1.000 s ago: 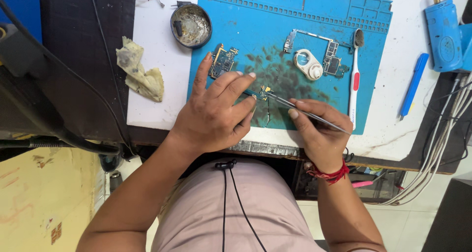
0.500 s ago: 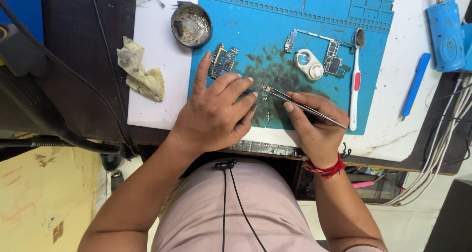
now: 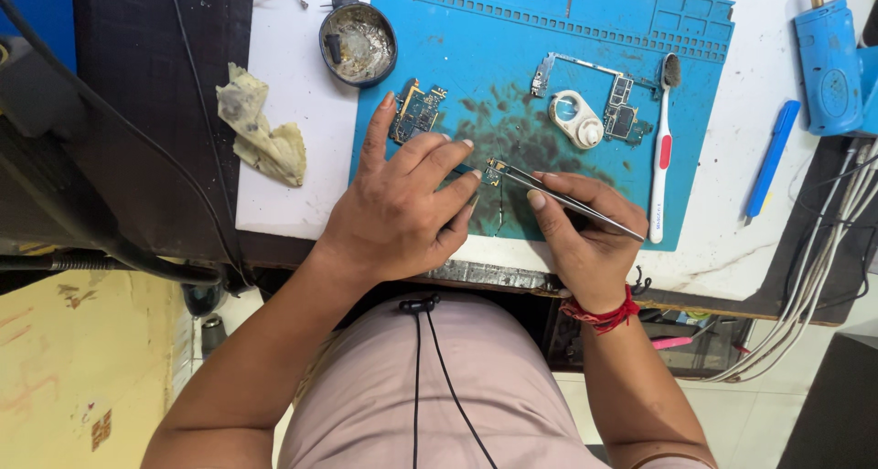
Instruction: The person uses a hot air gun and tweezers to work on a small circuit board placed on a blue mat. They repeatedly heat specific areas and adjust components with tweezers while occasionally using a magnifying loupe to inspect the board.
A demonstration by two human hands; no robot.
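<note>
- Head view, looking down: a person in a pink shirt works at a white surface [image 3: 302,195] that carries a blue mat [image 3: 549,67].
- The left hand [image 3: 402,204] lies palm down on the mat's near edge. Its fingers [image 3: 444,158] are spread and nearly flat, and the fingertips press down beside a small part [image 3: 495,172]. Whether they pinch it cannot be told.
- The right hand [image 3: 585,236] grips metal tweezers [image 3: 567,199] between thumb and 2 fingers, closed around the shaft. The tweezers slant up and to the left, and their tips meet the small part.
- The small part sits on a dark-stained patch of the mat, between the 2 hands.
- A small circuit board [image 3: 416,111] lies on the mat just beyond the left index finger, touching or almost touching its tip.
- Further back on the mat: a thin board frame [image 3: 585,76] with a white ring piece [image 3: 574,119] beside it.
- A toothbrush [image 3: 661,149] lies along the mat's right side.
- A round tin [image 3: 358,41] of grey paste stands just off the mat's far left corner.
- A crumpled rag [image 3: 259,126] lies on the surface, left of the mat.
- A blue tool [image 3: 828,67] and a blue pen [image 3: 773,158] lie on the far right.
</note>
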